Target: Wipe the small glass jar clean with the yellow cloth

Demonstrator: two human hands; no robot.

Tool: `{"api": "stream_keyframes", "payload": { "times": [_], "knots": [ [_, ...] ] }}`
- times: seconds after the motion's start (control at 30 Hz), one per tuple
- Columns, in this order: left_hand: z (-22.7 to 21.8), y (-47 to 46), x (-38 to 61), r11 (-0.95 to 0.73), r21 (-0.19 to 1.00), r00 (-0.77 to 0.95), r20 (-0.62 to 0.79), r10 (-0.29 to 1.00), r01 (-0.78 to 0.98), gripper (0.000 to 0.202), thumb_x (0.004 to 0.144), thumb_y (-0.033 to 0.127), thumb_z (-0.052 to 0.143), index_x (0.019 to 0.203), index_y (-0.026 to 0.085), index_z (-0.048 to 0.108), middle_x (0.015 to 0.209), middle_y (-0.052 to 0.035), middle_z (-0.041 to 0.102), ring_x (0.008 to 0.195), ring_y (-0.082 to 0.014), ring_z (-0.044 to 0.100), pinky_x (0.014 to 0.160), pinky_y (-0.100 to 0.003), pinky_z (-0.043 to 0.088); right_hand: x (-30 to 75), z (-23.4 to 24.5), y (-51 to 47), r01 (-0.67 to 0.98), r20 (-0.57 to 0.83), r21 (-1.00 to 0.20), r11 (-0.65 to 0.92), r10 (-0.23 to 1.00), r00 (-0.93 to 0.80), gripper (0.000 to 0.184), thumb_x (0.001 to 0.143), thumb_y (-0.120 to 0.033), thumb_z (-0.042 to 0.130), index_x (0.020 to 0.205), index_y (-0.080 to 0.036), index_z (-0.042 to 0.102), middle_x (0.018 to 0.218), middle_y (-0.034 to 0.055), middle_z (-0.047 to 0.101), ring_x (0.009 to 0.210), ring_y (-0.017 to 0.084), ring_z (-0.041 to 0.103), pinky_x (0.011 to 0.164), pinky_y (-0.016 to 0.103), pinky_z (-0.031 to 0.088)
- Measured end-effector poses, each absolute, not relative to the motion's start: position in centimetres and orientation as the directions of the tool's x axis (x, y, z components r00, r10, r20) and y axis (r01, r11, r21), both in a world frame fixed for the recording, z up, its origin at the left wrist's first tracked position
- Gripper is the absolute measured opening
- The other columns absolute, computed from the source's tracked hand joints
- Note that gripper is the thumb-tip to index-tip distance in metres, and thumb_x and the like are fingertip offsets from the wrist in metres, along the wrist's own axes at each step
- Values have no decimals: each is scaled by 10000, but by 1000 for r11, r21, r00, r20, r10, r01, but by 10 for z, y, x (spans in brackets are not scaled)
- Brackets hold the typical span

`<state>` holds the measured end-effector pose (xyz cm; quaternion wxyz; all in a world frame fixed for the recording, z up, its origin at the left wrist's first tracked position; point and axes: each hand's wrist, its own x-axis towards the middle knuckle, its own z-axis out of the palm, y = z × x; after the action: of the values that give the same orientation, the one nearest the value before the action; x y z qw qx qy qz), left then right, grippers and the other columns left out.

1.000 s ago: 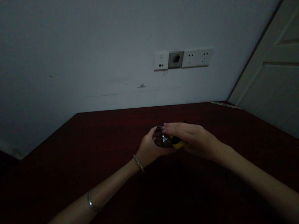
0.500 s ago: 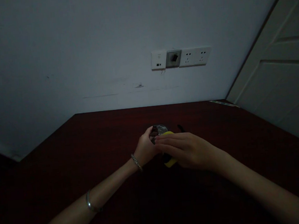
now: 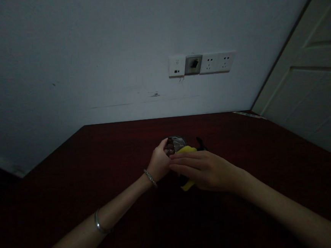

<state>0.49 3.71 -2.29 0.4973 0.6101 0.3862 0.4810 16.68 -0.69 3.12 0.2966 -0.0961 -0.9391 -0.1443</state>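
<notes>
Both my hands meet over the middle of a dark red table (image 3: 106, 170). My left hand (image 3: 158, 163), with a bracelet at the wrist, is closed on the shiny round silver head (image 3: 173, 144) of a yellow and black object (image 3: 185, 150), perhaps a flashlight. My right hand (image 3: 205, 167) lies over the yellow body with fingers stretched to the left, gripping it. A black strap or tail (image 3: 200, 143) sticks out behind the right hand. The room is dim and most of the object is hidden.
A white wall rises behind the table with a row of sockets and a switch (image 3: 201, 64). A pale panelled door (image 3: 311, 78) stands at the right. A thin light strip (image 3: 249, 114) lies at the table's far right corner.
The object has turned: its yellow body now shows below and left of my right hand, the silver head points up. My right hand shifted slightly toward me and left.
</notes>
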Motion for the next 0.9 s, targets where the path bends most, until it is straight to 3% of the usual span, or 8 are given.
{"api": "stream_keyframes", "payload": {
  "times": [0.1, 0.27, 0.4, 0.67, 0.9],
  "knots": [
    [-16, 35, 7, -226, 974, 238, 221, 946, -8, 438, 659, 196, 713, 1061, 145, 546, 966, -79, 692, 854, -216, 661, 752, -335, 551, 174, 32, -6, 270, 625, 149, 951, 121, -771, 293, 904, -90, 394, 1159, -75, 537, 1095, 162, 675, 1094, 229, 609, 907, 370, 537],
    [-13, 28, 9, -199, 975, 290, 219, 932, -96, 672, 468, 138, 830, 1074, 154, 540, 1066, -80, 667, 972, -231, 644, 860, -355, 529, 192, 30, 8, 357, 705, -21, 934, 267, -657, 462, 808, -19, 456, 1250, -155, 481, 1190, 134, 630, 1151, 208, 574, 941, 371, 520],
    [-11, 25, 10, -161, 977, 291, 196, 936, -141, 713, 453, 110, 833, 1093, 151, 521, 1122, -108, 650, 1024, -235, 634, 907, -375, 509, 195, 27, 15, 326, 720, -145, 934, 326, -612, 519, 765, 1, 484, 1240, -206, 500, 1178, 96, 640, 1130, 195, 588, 928, 370, 528],
    [-14, 33, 4, -192, 979, 271, 205, 941, -74, 640, 489, 121, 812, 1066, 123, 535, 1088, -136, 658, 974, -252, 645, 863, -400, 521, 188, 39, -2, 224, 643, -185, 957, 290, -709, 489, 747, -33, 480, 1207, -194, 523, 1118, 73, 673, 1038, 170, 638, 872, 298, 540],
    [-9, 27, 3, -148, 978, 349, 192, 917, -148, 622, 503, 169, 832, 1067, 135, 573, 1090, -119, 664, 968, -225, 649, 875, -373, 513, 196, 30, 11, 401, 780, -293, 868, 459, -425, 364, 813, -113, 543, 1151, -237, 600, 1137, 41, 670, 1037, 201, 639, 896, 370, 536]
  ]
}}
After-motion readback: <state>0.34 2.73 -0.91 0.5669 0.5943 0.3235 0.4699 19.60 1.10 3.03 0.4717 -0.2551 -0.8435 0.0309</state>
